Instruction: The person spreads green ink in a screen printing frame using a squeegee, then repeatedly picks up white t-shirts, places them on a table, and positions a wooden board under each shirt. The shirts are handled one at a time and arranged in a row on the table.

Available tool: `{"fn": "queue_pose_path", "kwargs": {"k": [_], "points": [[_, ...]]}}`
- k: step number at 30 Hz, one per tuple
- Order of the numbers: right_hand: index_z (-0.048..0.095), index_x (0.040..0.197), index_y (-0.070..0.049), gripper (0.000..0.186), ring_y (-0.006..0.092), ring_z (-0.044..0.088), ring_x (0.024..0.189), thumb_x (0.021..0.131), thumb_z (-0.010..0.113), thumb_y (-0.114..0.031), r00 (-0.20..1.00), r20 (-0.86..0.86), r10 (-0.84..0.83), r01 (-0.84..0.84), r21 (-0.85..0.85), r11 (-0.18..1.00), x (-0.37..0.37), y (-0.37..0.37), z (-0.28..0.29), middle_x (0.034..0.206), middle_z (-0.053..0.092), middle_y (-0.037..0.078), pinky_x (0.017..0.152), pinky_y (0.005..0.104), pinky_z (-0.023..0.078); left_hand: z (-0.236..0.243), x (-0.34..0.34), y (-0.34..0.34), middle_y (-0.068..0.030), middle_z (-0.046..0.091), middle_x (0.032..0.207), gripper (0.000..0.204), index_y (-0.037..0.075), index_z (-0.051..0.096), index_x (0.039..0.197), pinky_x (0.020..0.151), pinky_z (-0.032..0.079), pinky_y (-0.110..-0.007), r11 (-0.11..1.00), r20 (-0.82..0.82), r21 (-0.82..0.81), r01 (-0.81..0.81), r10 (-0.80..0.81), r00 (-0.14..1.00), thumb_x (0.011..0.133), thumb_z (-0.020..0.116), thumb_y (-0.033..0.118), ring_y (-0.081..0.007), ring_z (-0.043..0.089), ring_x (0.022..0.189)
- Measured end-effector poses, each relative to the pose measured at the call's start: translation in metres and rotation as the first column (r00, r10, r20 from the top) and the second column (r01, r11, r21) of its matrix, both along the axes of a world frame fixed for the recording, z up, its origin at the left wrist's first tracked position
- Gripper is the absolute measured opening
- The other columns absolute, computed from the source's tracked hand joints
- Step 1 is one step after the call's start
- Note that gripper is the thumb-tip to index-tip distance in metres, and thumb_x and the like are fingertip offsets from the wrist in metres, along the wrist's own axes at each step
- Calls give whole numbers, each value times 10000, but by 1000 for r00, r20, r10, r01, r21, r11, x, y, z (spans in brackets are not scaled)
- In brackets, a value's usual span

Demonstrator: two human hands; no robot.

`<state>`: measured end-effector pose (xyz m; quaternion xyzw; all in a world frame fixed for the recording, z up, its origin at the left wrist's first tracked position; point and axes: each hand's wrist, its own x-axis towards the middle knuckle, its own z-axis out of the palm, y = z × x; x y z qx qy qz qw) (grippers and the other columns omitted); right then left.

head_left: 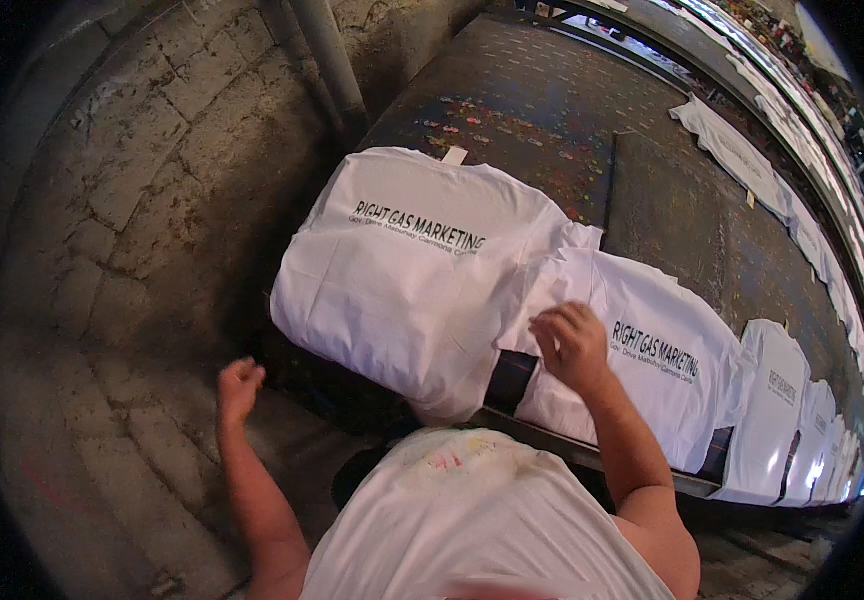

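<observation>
Two white printed T-shirts lie spread on the long dark table before me, the nearer-left shirt draping over the table's end. Its right sleeve meets the second shirt. Above the place where they meet hovers my right hand, its fingers bent and apart from the thumb, with nothing visible in them. Out to the left, off the table and over the floor, is my left hand. Its fingers are curled in, and nothing shows in them. Both shirts carry dark lettering across the chest.
More white shirts line the near edge toward the right, and others lie along the far edge. The dark tabletop is spotted with coloured paint. A grey post stands by the rough block wall at left.
</observation>
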<state>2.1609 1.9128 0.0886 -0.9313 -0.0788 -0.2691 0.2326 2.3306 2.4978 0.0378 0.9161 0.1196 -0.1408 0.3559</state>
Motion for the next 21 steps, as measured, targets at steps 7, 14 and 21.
{"fn": "queue_pose_path", "kwargs": {"k": [7, 14, 21], "points": [[759, 885, -56, 115, 342, 703, 901, 902, 792, -165, 944, -211, -253, 246, -56, 968, 98, 8, 9, 909, 736, 111, 825, 459, 569, 57, 163, -114, -154, 770, 1059, 183, -46, 768, 1150, 839, 582, -356, 893, 678, 4, 450, -333, 655, 1017, 710, 64, -235, 750, 931], [767, 933, -86, 49, 327, 710, 942, 890, 780, -104, 910, -203, -362, 342, -127, 931, 136, 55, 21, 965, 744, 89, 825, 441, 589, 38, 288, -248, -166, 764, 1178, 279, -9, 760, 1200, 1000, 553, -444, 590, 765, 192, 785, -591, 257, 926, 713, 12, -343, 719, 1132], [788, 1030, -80, 135, 331, 689, 1107, 917, 769, -151, 741, -357, -569, 477, -316, 820, 174, 19, 23, 1038, 755, 106, 980, 456, 542, 16, 339, -374, -150, 721, 1303, 339, 10, 725, 1273, 1113, 461, -478, 109, 622, 410, 906, -760, -190, 967, 670, 146, -339, 635, 1278]]}}
